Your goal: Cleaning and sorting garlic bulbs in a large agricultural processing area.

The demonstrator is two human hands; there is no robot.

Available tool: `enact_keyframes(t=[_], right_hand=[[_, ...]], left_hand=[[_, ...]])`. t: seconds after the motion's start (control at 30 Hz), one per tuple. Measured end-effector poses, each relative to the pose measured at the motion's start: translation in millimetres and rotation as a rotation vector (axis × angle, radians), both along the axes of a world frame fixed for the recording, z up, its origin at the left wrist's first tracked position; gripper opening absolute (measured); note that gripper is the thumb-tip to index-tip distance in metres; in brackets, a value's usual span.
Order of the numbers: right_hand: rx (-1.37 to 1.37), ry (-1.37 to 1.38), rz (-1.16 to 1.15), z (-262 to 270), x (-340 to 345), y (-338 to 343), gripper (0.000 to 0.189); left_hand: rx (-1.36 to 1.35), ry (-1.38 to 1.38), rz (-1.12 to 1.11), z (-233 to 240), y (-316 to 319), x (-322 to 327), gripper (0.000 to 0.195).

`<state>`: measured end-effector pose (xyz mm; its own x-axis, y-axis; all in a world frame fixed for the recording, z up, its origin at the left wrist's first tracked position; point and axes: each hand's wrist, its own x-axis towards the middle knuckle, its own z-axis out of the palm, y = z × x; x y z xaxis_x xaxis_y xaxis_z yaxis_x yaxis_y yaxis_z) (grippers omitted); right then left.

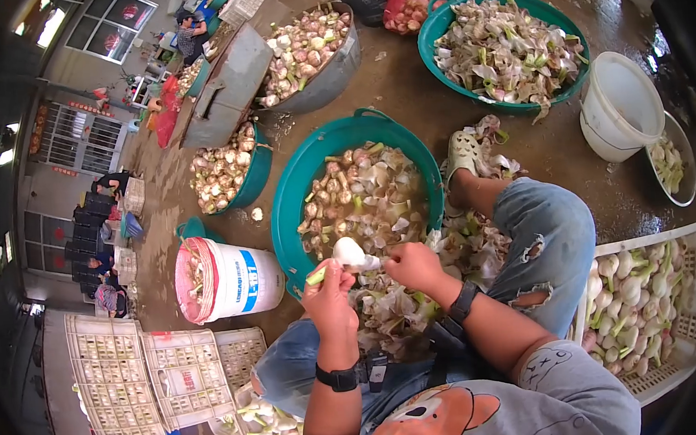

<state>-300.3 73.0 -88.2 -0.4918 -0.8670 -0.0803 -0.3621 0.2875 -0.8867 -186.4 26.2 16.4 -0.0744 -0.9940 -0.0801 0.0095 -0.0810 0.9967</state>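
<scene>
A white garlic bulb with a short green stem is gripped by my left hand, its stem end between thumb and fingers. Close to the right of the bulb, my right hand is closed on pale, thin garlic skin. Both hands are over the near rim of a green tub, where unpeeled garlic bulbs and loose skins lie in brownish water. Below my hands, a heap of garlic skins lies between my legs.
A crate of peeled garlic stands at right, stacked crates at lower left. Around are a white bucket, a smaller green tub, a metal tub, a tub of skins and an upright white bucket. People sit farther off.
</scene>
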Motion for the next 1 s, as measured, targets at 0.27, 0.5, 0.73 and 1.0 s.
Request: enact_keyframes(t=[0.27, 0.5, 0.73, 1.0], right_hand=[[-0.093, -0.069, 0.120, 48, -4, -2, 0.023], [-0.605, -0.186, 0.125, 48, 7, 6, 0.022], [0.031, 0.624, 0.248, -7, 7, 10, 0.018], [-0.153, -1.244, 0.553, 42, 27, -16, 0.036]], left_hand=[[-0.170, -0.217, 0.084, 3, -4, 18, 0.016], [-0.157, -0.300, 0.067, 5, -1, 11, 0.019], [0.388, 0.067, 0.218, -10, -15, 34, 0.020], [0.391, 0.019, 0.202, -16, -14, 50, 0.021]])
